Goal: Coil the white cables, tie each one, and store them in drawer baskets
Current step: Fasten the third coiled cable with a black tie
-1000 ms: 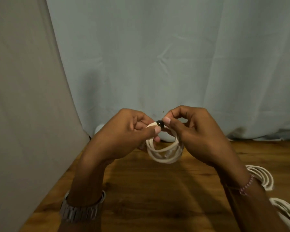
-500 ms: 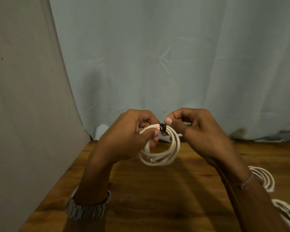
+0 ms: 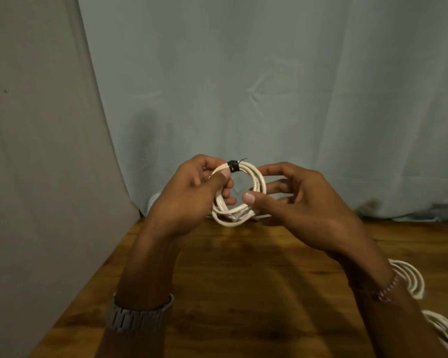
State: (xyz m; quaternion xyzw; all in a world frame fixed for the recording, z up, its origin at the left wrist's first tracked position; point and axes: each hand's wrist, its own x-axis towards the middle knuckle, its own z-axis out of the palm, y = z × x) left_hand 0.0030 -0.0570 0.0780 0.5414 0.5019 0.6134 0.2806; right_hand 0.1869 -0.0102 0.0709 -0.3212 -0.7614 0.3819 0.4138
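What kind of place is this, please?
Probably a makeshift indoor work corner, not a proper workshop: a wooden table pushed against hung cloth sheets, with more coiled white cables lying beside the right hand.

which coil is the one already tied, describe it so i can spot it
Above the wooden table, in front of the pale curtain, the left hand holds up a white cable coil. Unlike the other white coils lying at the table's right edge, it has a black tie around its top.
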